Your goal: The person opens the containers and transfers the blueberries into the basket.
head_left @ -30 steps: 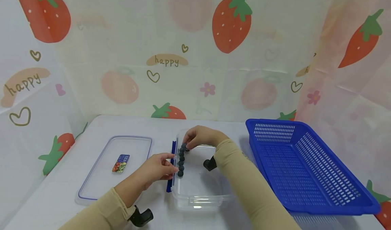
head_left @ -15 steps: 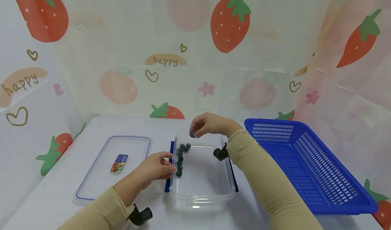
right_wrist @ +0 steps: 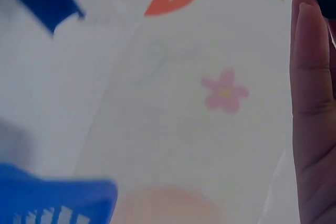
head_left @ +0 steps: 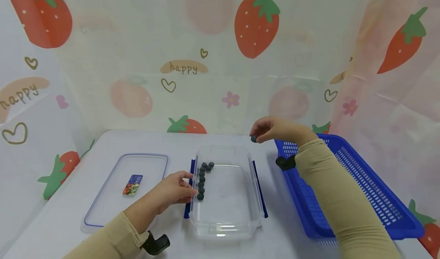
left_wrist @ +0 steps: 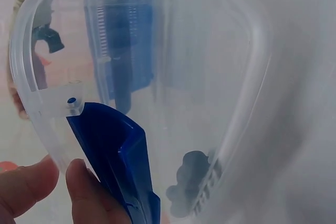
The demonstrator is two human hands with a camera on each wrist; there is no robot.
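Observation:
In the head view a clear plastic container point(head_left: 228, 198) stands on the table with blue side clips. Along its left inner wall several blueberries point(head_left: 201, 179) lie in a row that bends right at the far end. My left hand point(head_left: 173, 190) holds the container's left rim; the left wrist view shows a thumb and finger point(left_wrist: 94, 198) at the rim beside a blue clip point(left_wrist: 113, 150). My right hand point(head_left: 283, 129) is raised near the basket's far left corner. It pinches a blueberry point(head_left: 253, 138) between its fingertips, also at the right wrist view's upper right edge.
A blue slotted basket point(head_left: 364, 198) stands to the right, partly behind my right sleeve. The container's clear lid point(head_left: 113, 198) lies flat at the left with a small printed label point(head_left: 132, 185) on it. Printed cloth walls surround the table point(head_left: 288, 236).
My right hand has lifted from the container's far left corner and moved right and up with a blueberry in its fingers. My left hand stays at the left rim.

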